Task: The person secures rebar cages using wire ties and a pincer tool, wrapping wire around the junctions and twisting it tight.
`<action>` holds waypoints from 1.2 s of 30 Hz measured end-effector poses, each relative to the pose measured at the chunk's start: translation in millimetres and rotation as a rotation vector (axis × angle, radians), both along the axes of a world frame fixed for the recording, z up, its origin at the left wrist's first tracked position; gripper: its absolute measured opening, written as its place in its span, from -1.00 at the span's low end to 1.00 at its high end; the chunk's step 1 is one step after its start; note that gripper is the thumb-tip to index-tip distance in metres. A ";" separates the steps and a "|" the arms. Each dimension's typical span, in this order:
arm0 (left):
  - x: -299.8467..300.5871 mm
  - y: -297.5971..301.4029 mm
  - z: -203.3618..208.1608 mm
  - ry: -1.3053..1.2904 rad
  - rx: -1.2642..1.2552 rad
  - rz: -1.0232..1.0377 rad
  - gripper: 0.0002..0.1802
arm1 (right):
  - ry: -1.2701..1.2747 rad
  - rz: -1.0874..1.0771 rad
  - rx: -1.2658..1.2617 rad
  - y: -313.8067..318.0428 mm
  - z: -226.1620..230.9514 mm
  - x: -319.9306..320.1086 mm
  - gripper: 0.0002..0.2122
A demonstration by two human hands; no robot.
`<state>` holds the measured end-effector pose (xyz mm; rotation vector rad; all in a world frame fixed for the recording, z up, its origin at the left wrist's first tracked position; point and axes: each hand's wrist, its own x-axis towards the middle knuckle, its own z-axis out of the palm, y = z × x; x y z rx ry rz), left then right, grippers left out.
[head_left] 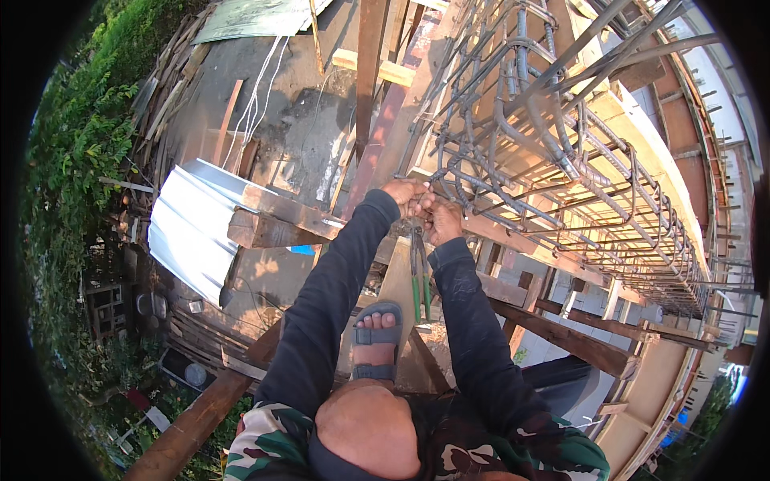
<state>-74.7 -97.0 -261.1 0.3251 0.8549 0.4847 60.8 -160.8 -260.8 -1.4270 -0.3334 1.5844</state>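
My left hand [403, 192] and my right hand [445, 221] meet at the near end of a rebar cage [561, 172]. Both are closed, fingertips pinched close together; whatever they pinch is too small to make out. Bent bar ends of the cage stand just beyond and to the right of my fingers. Below my right hand, green-handled pincers [417, 276] lie with their handles toward me, over a wooden plank [395, 268]. On that same plank rests my sandalled foot [375, 341].
Wooden formwork boards [654, 152] flank the cage on the right. Timber beams [565, 333] cross below on the right, and another post [196, 425] slants at lower left. White corrugated sheets [192, 228] lie lower down at left. The ground is well below, with trees [80, 144] beyond.
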 end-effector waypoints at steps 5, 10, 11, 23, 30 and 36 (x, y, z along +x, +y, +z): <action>5.1 0.4 10.2 0.196 0.084 -0.115 -0.85 | -0.849 0.039 0.338 1.1 -67.8 8.5 -0.78; -2.6 -1.7 6.6 0.228 0.100 -0.124 -0.81 | -1.219 0.241 0.379 -4.6 -15.8 -0.5 -0.81; -1.6 -0.2 7.3 0.223 0.098 -0.141 -0.81 | -1.323 0.273 0.381 -5.1 -11.8 2.1 -0.83; 2.6 5.2 28.1 0.539 0.334 -0.286 -0.79 | -0.428 0.169 0.120 -52.1 31.2 -16.0 -0.66; 42.7 -14.3 35.0 1.514 1.163 -0.375 -0.82 | -0.575 0.205 0.260 -60.5 1.8 -30.4 -0.71; 40.9 -17.8 43.9 1.535 1.092 -0.360 -0.80 | -0.642 0.369 0.202 -60.9 35.1 -38.3 -0.80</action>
